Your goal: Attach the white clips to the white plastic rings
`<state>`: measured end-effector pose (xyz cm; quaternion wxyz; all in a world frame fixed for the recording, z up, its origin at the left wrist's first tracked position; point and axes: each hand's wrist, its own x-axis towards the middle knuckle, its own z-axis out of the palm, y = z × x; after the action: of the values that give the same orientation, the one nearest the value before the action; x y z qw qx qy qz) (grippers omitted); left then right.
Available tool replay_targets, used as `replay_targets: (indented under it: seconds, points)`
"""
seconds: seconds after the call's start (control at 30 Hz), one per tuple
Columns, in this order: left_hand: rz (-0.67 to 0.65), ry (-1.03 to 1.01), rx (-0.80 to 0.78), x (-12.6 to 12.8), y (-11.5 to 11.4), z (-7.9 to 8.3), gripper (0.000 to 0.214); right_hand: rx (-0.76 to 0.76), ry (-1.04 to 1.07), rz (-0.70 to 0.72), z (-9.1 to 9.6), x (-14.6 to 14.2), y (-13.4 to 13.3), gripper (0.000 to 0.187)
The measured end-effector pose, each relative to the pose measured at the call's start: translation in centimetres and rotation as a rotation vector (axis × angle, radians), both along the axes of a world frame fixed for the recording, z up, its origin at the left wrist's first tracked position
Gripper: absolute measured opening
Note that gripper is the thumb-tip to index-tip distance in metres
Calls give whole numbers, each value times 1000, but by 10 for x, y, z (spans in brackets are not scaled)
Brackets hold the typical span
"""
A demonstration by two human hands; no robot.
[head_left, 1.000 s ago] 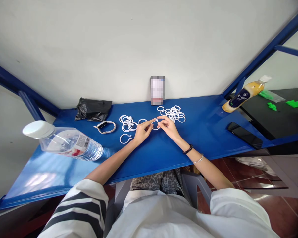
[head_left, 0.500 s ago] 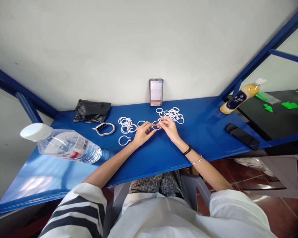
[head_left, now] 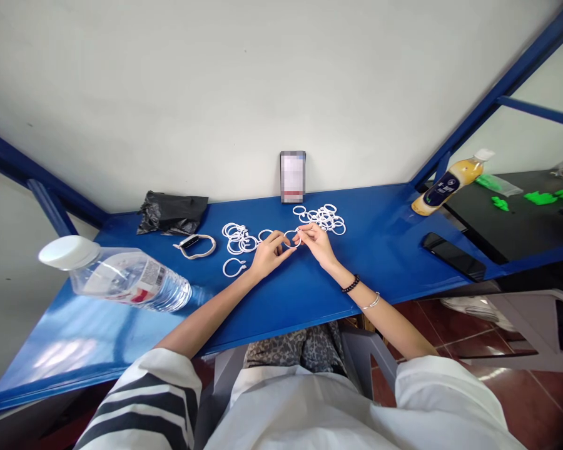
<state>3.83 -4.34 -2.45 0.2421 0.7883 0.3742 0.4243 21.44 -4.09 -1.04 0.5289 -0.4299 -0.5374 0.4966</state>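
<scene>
A thin white plastic curtain ring [head_left: 289, 230] is pinched between my two hands above the middle of the table. My left hand [head_left: 269, 253] has its fingertips closed on the ring's left side. My right hand [head_left: 317, 245] grips its right side with thumb and fingers. Just behind my left hand, another white ring [head_left: 264, 230] lies partly covered. Left of that is a pile of white rings [head_left: 238, 239], and an open ring [head_left: 225, 270] with a gap lies nearer me. Beyond my right hand is a second pile of white rings [head_left: 326, 218].
A large water bottle [head_left: 131, 275] stands at the left, near a wristwatch [head_left: 199, 255] and a black plastic bag [head_left: 171, 212]. A phone [head_left: 293, 178] leans against the wall. At the right are a drink bottle [head_left: 445, 186] and a dark phone [head_left: 454, 256] on the blue table [head_left: 375, 250].
My hands stay on the ring, which shows more fully between them now and sits slightly further left. My right fingers have shifted a little. The whole view has moved slightly.
</scene>
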Motion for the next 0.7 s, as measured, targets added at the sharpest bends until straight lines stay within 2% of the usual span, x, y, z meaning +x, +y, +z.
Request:
replay_targets:
  seconds: [0.23, 0.37, 0.6, 0.7]
  points:
    - [-19, -7, 14, 0, -1, 0, 23, 26, -41, 71, 8, 1, -3, 35]
    - [-19, -8, 40, 1, -1, 0, 24, 24, -43, 88, 5, 1, -1, 30]
    - [36, -41, 40, 2, 2, 2, 27, -27, 7, 126, -1, 2, 5, 40]
    - [61, -44, 15, 2, 2, 4, 27, -10, 7, 153, 0, 3, 7, 38]
